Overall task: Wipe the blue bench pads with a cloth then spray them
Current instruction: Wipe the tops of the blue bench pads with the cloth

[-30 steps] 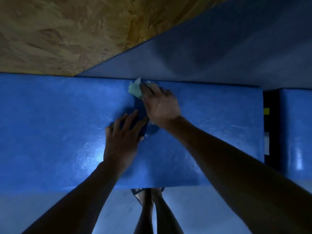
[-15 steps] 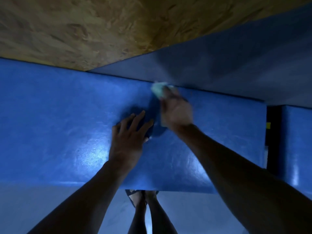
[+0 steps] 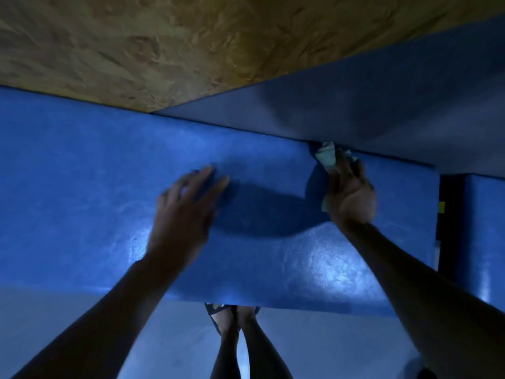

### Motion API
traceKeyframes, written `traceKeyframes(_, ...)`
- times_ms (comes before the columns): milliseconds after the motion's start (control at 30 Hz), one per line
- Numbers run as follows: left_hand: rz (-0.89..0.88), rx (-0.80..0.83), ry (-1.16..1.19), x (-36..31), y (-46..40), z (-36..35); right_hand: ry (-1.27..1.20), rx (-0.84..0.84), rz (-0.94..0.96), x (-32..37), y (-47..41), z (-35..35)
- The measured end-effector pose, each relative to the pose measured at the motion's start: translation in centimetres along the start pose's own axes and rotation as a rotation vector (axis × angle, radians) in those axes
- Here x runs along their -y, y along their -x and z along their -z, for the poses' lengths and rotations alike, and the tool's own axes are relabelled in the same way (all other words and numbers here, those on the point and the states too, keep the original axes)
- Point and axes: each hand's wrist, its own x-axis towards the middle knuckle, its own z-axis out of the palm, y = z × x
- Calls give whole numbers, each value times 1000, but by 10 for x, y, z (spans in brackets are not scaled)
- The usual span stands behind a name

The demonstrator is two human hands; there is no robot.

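Here the blue bench pad (image 3: 82, 187) lies with its long axis running left to right across the view, its far edge tucked under a darker blue backrest pad (image 3: 382, 105) that slopes up and away. The right hand (image 3: 351, 198) presses a pale green cloth (image 3: 326, 157) onto the pad at that far edge, right in the seam below the backrest; its fingers lie over the cloth and hold it down, with a crumpled end sticking out towards the seam and a small corner showing below the palm. The left hand (image 3: 185, 212) is relaxed with fingers spread and straight, over the middle of the pad, blurred, and whether it touches the surface cannot be told. The pad's skin is glossy and finely textured, with bright patches of reflected light near its near edge. To the right, past a dark gap, sits a second blue pad (image 3: 486, 242). A chipboard wall (image 3: 164, 50) fills the far left. Below the pad's near edge are a pale floor (image 3: 68, 310) and the person's legs (image 3: 246, 346). Compared with half a second ago, the right hand and cloth have slid further right along the seam, and the left hand has shifted left, so the two hands now sit well apart.
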Motion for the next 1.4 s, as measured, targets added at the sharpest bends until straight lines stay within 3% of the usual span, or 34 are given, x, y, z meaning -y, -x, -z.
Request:
traceKeyframes(133, 186, 38, -79, 47, 15, 23, -139, -95, -166, 66, 5, -27)
traceKeyframes(267, 243, 86, -80, 51, 14, 18, -179, -105, -214, 123, 8, -38)
traceKeyframes(333, 247, 79, -70, 46, 13, 14, -160, -89, -81, 142, 14, -42)
traceKeyframes(433, 277, 102, -55, 47, 14, 14, -96, -80, 287, 161, 23, -49)
traceKeyframes(567, 277, 140, -37, 46, 5, 22, -24, -116, 621, 112, 7, -38)
traceKeyframes(633, 281, 146, -32, 44, 3, 25, 49, -73, 557, 57, 0, -28)
traceKeyframes(800, 319, 152, -44, 42, 4, 25, 77, -114, 158, -38, 8, -7)
traceKeyframes(933, 338, 160, -47, 41, 4, 26, -58, -190, 48, -19, 20, -22)
traceKeyframes(1067, 350, 178, -35, 38, 2, 28, -268, -222, -97, 50, 33, -42)
traceKeyframes(1233, 343, 218, -60, 36, -1, 35, -361, -103, 378, 144, 50, -54)
traceKeyframes(1333, 373, 254, -70, 34, -6, 40, -262, -84, 598, 132, 31, -41)
traceKeyframes(1400, 385, 274, -80, 34, -7, 42, -134, -116, 601, 99, 14, -24)
